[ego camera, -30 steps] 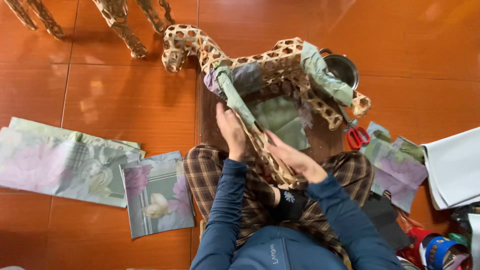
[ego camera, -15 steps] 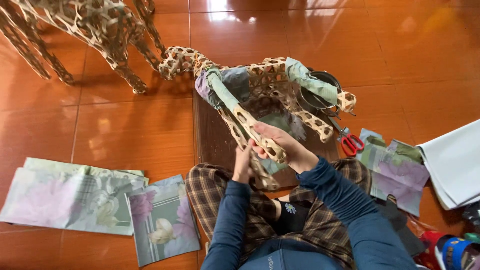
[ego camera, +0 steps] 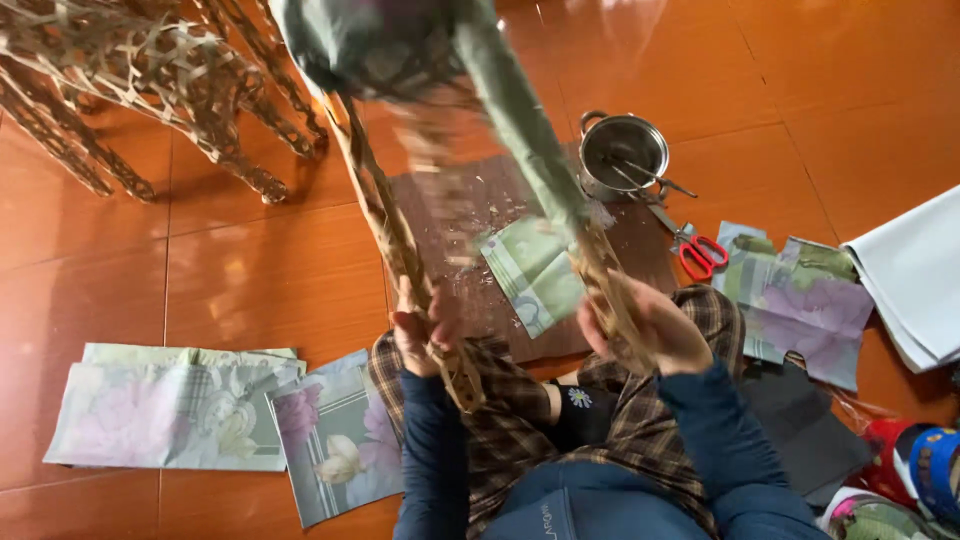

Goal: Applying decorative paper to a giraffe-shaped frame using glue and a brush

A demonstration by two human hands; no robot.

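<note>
I hold a woven lattice animal frame (ego camera: 420, 60) raised up towards the camera, partly covered with flowered paper and blurred by motion. My left hand (ego camera: 418, 330) grips one woven leg (ego camera: 400, 240). My right hand (ego camera: 640, 325) grips another leg (ego camera: 605, 280), which has a green paper strip running down it. Below the frame lies a dark brown mat (ego camera: 470, 230) with a green paper piece (ego camera: 535, 270) on it. My plaid-trousered legs are folded under the hands.
A second bare woven frame (ego camera: 150, 90) stands at the top left. A steel pot (ego camera: 622, 152) and red-handled scissors (ego camera: 698, 250) lie right of the mat. Flowered paper sheets (ego camera: 170, 420) lie at the left, more (ego camera: 800, 300) at the right, beside white sheets (ego camera: 915, 280).
The frame has been lifted off the mat and swung up towards the camera; both hands moved from its body to its legs. The pot behind it is now uncovered.
</note>
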